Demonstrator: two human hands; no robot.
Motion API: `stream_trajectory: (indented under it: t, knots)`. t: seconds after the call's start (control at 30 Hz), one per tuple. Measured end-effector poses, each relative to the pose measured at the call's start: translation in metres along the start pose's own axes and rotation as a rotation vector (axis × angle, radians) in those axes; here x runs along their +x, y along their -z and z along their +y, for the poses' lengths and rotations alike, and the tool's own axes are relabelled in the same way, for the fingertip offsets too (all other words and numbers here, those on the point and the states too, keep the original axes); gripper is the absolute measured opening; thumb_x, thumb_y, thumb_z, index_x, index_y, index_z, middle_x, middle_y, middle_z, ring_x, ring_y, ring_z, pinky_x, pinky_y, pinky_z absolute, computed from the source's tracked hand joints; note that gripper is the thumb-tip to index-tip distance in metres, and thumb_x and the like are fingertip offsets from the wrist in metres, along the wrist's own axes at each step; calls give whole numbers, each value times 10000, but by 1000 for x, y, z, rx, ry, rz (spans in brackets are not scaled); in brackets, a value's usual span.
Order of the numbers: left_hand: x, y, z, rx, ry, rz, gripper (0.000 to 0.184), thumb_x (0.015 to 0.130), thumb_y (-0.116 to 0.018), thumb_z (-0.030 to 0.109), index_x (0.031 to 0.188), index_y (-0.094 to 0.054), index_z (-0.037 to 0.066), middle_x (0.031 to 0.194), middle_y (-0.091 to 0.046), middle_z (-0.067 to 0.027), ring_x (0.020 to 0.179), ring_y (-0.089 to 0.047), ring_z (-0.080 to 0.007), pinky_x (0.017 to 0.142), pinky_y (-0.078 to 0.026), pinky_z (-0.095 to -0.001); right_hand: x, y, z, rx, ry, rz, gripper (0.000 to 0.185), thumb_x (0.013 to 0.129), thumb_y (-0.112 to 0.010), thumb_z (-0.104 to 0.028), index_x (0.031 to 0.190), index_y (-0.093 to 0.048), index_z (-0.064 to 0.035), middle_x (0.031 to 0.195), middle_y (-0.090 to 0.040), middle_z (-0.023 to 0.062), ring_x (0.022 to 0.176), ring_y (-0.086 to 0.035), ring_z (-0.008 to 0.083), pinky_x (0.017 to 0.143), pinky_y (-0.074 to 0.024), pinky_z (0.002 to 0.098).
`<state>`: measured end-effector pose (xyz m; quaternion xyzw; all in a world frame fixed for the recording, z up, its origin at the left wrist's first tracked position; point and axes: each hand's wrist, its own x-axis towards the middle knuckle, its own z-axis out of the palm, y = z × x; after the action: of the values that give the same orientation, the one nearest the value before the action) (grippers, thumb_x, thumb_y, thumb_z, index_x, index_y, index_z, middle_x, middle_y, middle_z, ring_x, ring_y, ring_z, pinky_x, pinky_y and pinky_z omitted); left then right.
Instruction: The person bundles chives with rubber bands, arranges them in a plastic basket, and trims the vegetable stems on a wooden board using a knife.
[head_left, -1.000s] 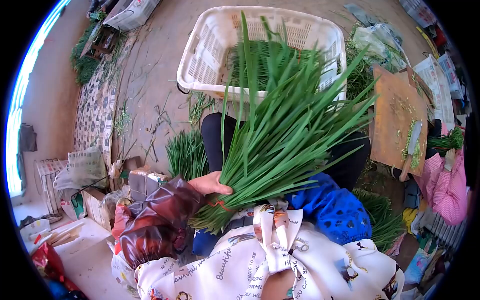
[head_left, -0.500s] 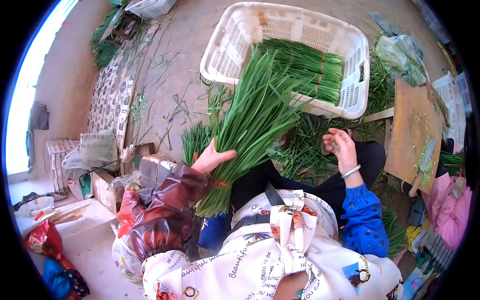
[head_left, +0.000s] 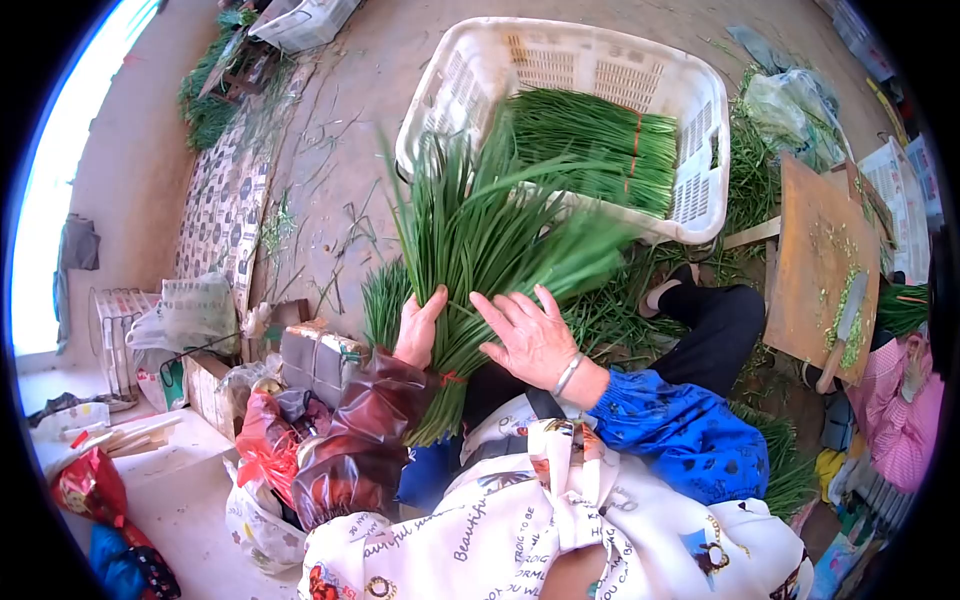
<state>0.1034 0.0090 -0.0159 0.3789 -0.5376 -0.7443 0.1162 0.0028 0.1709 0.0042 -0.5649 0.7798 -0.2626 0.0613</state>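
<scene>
A bunch of long green leaves (head_left: 470,230), tied near its cut ends with a red band (head_left: 453,378), stands tilted in front of my body. Wrapped round its left side is my left hand (head_left: 420,325), thumb showing. My right hand (head_left: 535,340), with a bracelet at the wrist, lies against the bunch's right side, fingers spread. The leaf tips on the right are blurred. Beyond them, a white plastic basket (head_left: 700,205) holds tied green bundles (head_left: 600,145) with red bands.
A wooden board (head_left: 815,265) with a knife (head_left: 848,315) stands at the right. Loose leaves (head_left: 610,320) lie below the basket. A co-worker's pink sleeve (head_left: 895,410) shows at the far right. Boxes and bags (head_left: 195,315) are at the left.
My right hand has come from the right onto the bunch, which was held by my left hand alone half a second ago. The leaves have fanned out wider.
</scene>
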Motion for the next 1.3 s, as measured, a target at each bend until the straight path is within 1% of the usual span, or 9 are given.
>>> stream_trajectory:
  t: [0.3,0.43,0.57,0.63,0.9,1.03,1.17,1.23,1.3]
  knots:
    - [-14,-12,1,8,-36,-60,246,859,-481,149,1063,-509,14,952,-550,-17,827,-500,-83,729,-416,-236,31,8,26,-164,78,32,602,742,-535,-385,1273,-358,-164,654,-500,68,674,-487,229,753,-363,367]
    - [-14,-9,-2,46,-54,-56,253,860,-487,163,1061,-508,11,948,-546,-12,840,-486,-81,748,-403,-239,44,24,76,-260,-141,65,440,774,-491,-303,1104,-435,-18,536,-513,82,533,-519,258,597,-391,380]
    - [-15,-7,-1,5,-16,-32,263,862,-486,173,1068,-503,10,953,-543,-11,844,-481,-83,764,-393,-241,37,72,118,-391,-491,-44,492,811,-483,-278,1231,-339,-66,838,-588,139,774,-552,268,762,-373,392]
    - [-17,-7,-1,-15,-14,-27,266,863,-485,174,1072,-500,10,956,-541,-11,843,-483,-84,764,-394,-240,30,93,113,-393,-310,350,504,779,-534,-173,1235,-349,-68,1025,-538,124,946,-504,266,851,-357,396]
    - [-23,-20,7,12,-25,-33,257,874,-454,136,1088,-483,-3,981,-532,-29,856,-492,-93,772,-401,-234,41,49,18,519,-14,234,223,732,-539,-18,954,-564,-15,978,-576,111,899,-552,262,790,-440,352]
    - [-23,-11,-2,-106,-150,-184,272,874,-450,136,1108,-463,-1,996,-531,-37,872,-494,-92,782,-409,-234,16,1,0,81,385,97,525,705,-601,-250,1177,-455,-72,1197,-472,79,1099,-445,225,920,-297,395]
    - [-14,-11,14,58,118,-133,342,857,-450,116,1176,-398,3,1049,-513,-54,941,-496,-124,828,-402,-258,4,2,27,-88,64,-95,645,721,-587,-322,1258,-345,-61,1307,-338,108,1190,-339,225,963,-231,425]
    - [-7,24,2,628,-2,-211,565,814,-538,198,1273,-279,-5,1148,-452,-87,1003,-451,-143,856,-379,-265,-3,15,32,-207,-174,-63,597,763,-509,-309,1252,-344,-8,1299,-335,147,1205,-303,246,962,-225,451]
    - [-19,43,24,778,53,-429,627,780,-583,246,1270,-281,-2,1117,-472,-107,1000,-466,-157,845,-397,-282,-3,37,9,-268,69,-39,566,737,-497,-234,1243,-363,-21,1276,-359,150,1183,-333,263,945,-250,466]
